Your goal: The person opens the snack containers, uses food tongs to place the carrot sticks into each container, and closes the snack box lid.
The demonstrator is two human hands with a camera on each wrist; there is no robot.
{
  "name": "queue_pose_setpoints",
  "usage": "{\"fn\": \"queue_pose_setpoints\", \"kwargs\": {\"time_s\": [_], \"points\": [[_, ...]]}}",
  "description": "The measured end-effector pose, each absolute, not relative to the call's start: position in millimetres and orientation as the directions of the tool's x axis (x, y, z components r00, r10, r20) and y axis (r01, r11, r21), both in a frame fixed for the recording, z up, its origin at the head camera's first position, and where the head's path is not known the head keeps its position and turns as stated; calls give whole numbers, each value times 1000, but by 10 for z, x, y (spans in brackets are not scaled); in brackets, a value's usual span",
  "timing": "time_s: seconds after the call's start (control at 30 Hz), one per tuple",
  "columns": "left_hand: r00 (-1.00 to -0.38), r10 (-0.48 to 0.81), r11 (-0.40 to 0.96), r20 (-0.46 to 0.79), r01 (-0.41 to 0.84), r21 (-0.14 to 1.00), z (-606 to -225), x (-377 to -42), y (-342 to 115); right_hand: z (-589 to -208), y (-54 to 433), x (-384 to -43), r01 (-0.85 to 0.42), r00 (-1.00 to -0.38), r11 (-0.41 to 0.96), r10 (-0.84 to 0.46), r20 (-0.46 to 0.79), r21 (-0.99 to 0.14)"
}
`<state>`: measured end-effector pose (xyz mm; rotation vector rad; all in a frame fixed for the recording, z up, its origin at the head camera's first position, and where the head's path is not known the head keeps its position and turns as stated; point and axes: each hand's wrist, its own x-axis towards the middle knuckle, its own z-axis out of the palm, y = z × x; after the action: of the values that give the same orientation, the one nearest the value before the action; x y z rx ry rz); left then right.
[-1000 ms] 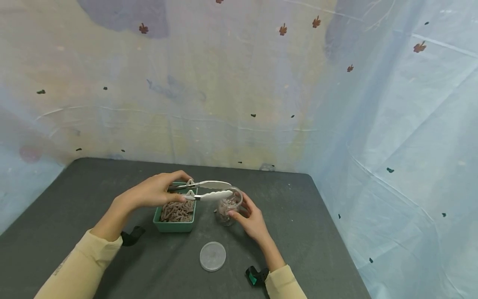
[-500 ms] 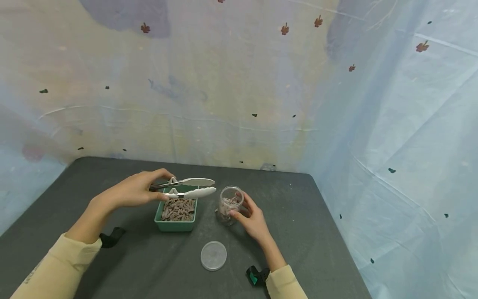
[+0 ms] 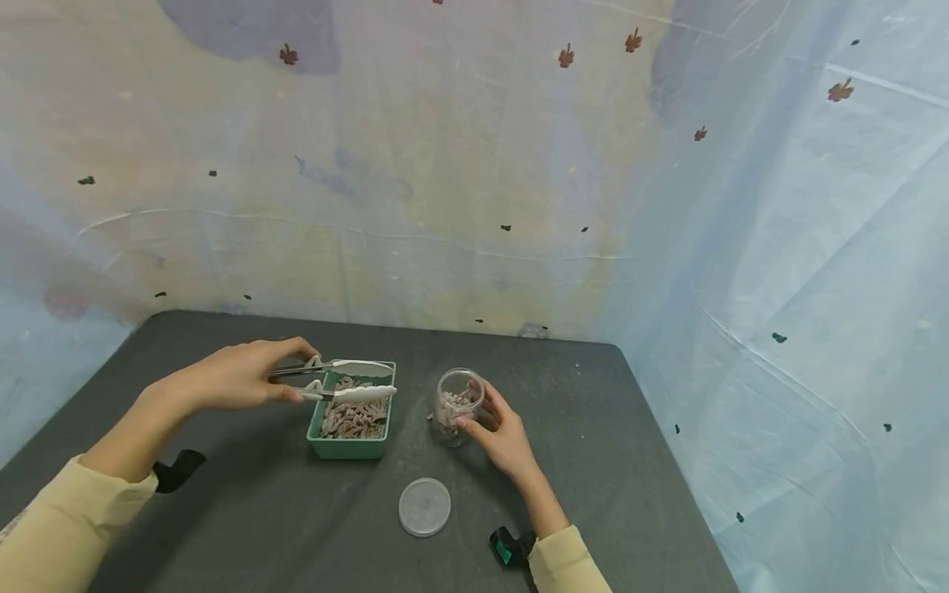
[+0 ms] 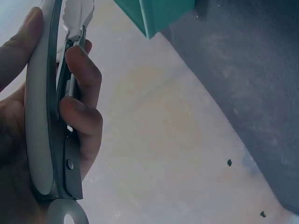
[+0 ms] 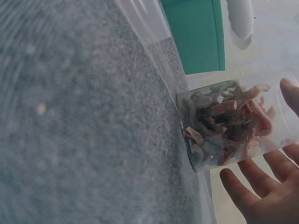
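My left hand grips a pair of tongs with white scalloped tips. The tips stand apart over a green rectangular tub of small brownish stick-like pieces, with nothing visible between them. In the left wrist view the fingers curl round the grey tongs handle. My right hand holds a clear, lidless jar upright on the table, thumb on the near side. Through its wall, similar pieces fill part of the jar in the right wrist view.
A round translucent lid lies flat on the dark grey table, in front of the jar. One loose piece lies just left of the jar. Pale patterned sheeting hangs behind the table and along its right side.
My left hand has carried the tongs leftward, away from over the jar's mouth to above the green tub. My right hand and the jar have stayed in place.
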<state>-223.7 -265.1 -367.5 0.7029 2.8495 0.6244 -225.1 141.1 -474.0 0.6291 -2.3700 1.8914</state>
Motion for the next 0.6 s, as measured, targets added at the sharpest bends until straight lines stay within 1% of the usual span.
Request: {"fn": "queue_pose_setpoints", "kwargs": {"time_s": [0.27, 0.5, 0.6], "points": [[-865, 489, 831, -114, 423, 361, -3627, -2300, -2699, -4743, 1416, -2262, -331, -920, 184, -283, 273, -926], [-835, 515, 835, -194, 438, 332, -3595, -2427, -2678, -5020, 1440, -2427, -324, -925, 186, -268, 269, -928], [-825, 516, 839, -231, 432, 329, -3590, -2464, -2634, -5058, 1451, -2448, -324, -925, 175, -268, 271, -930]]}}
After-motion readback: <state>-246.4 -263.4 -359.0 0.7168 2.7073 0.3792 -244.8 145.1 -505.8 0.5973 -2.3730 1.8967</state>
